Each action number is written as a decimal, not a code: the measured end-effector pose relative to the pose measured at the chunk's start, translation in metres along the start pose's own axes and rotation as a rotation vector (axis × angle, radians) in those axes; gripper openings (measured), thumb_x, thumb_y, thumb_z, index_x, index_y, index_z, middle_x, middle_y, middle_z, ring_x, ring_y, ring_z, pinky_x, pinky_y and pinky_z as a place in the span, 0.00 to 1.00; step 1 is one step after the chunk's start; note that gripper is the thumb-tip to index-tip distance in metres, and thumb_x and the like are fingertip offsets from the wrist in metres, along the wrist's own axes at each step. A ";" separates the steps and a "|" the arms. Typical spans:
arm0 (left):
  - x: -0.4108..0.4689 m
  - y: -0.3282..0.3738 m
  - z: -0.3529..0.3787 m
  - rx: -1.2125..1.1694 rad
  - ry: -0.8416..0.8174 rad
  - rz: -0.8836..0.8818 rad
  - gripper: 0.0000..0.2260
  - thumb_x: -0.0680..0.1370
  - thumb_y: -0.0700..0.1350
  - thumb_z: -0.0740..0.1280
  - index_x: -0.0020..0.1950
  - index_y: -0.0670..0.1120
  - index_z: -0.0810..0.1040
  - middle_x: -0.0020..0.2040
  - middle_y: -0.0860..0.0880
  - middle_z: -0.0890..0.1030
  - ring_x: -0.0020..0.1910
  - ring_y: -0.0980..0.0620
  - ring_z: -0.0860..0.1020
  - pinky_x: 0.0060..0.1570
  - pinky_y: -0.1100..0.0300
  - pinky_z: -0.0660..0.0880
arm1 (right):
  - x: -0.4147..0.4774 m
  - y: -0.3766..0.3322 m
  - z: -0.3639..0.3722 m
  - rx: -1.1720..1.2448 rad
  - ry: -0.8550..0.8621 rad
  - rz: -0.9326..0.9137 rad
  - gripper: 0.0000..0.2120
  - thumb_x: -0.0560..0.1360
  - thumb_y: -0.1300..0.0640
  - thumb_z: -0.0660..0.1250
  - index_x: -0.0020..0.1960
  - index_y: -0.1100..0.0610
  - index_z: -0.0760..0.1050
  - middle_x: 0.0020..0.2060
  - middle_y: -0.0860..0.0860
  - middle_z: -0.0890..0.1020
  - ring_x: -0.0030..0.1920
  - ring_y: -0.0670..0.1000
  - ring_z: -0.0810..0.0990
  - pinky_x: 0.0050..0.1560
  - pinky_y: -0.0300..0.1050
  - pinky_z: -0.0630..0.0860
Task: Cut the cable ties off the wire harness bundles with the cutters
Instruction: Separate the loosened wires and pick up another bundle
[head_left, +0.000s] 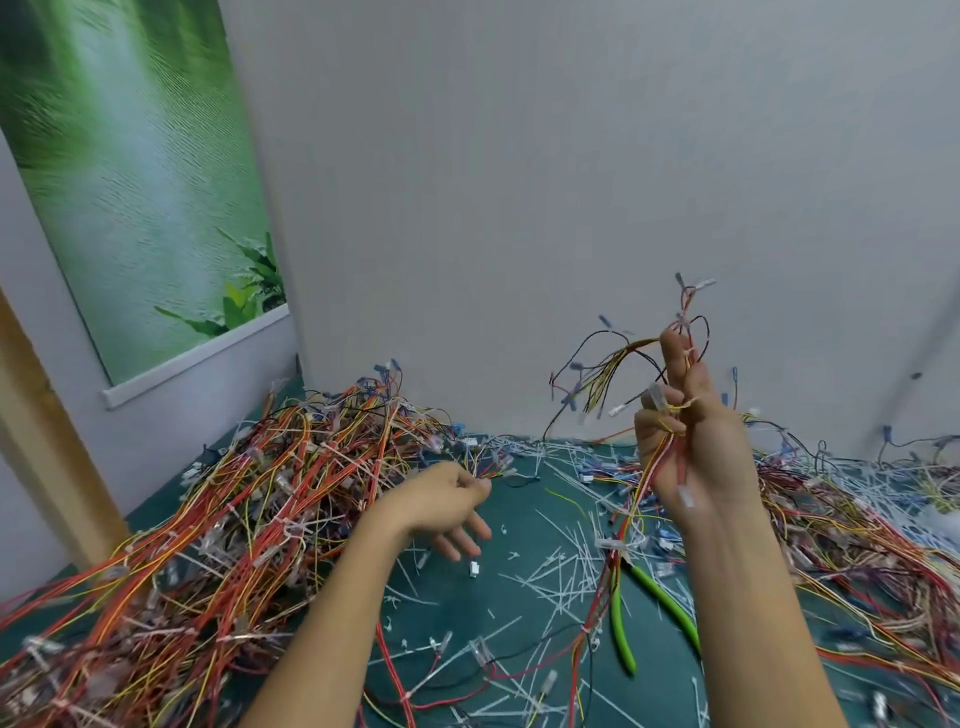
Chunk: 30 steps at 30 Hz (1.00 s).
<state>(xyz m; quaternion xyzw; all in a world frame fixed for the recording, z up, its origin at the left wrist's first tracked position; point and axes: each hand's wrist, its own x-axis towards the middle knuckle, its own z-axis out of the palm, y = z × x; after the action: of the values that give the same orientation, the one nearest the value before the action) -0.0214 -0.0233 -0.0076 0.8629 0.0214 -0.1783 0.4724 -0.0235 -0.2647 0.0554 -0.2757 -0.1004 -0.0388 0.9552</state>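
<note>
The right hand (691, 431) is raised above the table, fingers curled round a wire harness bundle (631, 345). Its red, yellow and black leads fan out above the fist against the pale wall (519, 208), and the rest trails down past the wrist to the teal mat (524, 504). The left hand (441, 504) hangs lower, over the mat, just beside the big heap of harnesses (249, 519). Its lower fingers are loose and its thumb and forefinger are close together, but blur hides whether they pinch anything. The cutters (623, 629) lie on the mat under the raised bundle with their green handles splayed apart. Neither hand touches them, and the trailing red and yellow wires cross their head and cover it. Cut cable ties (561, 571) litter the mat between the forearms in pale slivers, and a small white connector (474, 568) lies below the left fingers. A second tangle of harnesses (857, 525) spreads along the right side up to the wall. At far left stands a wooden post (47, 441), and behind it hangs a green plant poster (130, 182).
</note>
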 end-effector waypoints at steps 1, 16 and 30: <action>0.007 -0.006 0.006 0.068 0.016 -0.032 0.20 0.86 0.52 0.57 0.72 0.41 0.68 0.54 0.42 0.84 0.50 0.43 0.85 0.41 0.53 0.83 | -0.002 0.000 0.002 0.019 -0.026 0.000 0.16 0.87 0.56 0.56 0.72 0.56 0.72 0.59 0.44 0.85 0.29 0.41 0.71 0.24 0.29 0.67; 0.042 -0.078 -0.065 -0.087 0.768 -0.147 0.26 0.84 0.58 0.52 0.70 0.39 0.70 0.68 0.36 0.75 0.67 0.36 0.74 0.66 0.44 0.70 | -0.007 -0.007 0.004 -0.054 -0.111 -0.027 0.11 0.86 0.54 0.57 0.64 0.54 0.74 0.58 0.46 0.85 0.26 0.41 0.67 0.25 0.29 0.62; -0.025 0.023 0.007 0.305 0.207 0.388 0.22 0.83 0.60 0.59 0.54 0.45 0.84 0.48 0.48 0.86 0.45 0.51 0.81 0.55 0.48 0.77 | -0.005 0.001 0.006 0.141 -0.058 0.154 0.10 0.86 0.56 0.56 0.57 0.58 0.75 0.52 0.48 0.86 0.23 0.42 0.65 0.19 0.31 0.63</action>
<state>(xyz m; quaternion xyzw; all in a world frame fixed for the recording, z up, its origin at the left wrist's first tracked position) -0.0416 -0.0385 0.0158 0.9257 -0.1231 0.0036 0.3575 -0.0293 -0.2607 0.0591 -0.2159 -0.1091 0.0501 0.9690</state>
